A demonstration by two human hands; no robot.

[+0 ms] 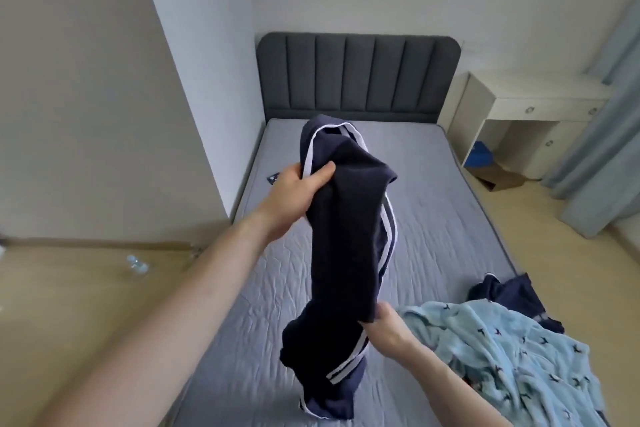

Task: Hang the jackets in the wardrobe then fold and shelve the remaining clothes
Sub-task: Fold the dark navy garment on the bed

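A navy garment with white side stripes [349, 236] hangs bunched in the air above the grey mattress [450, 218]. My left hand [294, 198] grips its upper part, thumb over the cloth. Lower down, my right hand [388, 326] pinches a dark edge of the same garment. At the bed's near right lies a light blue fleece piece with small dark prints [502, 357]. Another navy garment [512, 295] sticks out from behind it.
A dark grey padded headboard [356, 73] stands at the far end. A cream desk with drawers [530, 111] sits right of the bed, with a cardboard box [502, 177] on the floor and curtains [602, 135] beyond. A small dark item [273, 178] lies near the mattress's left edge.
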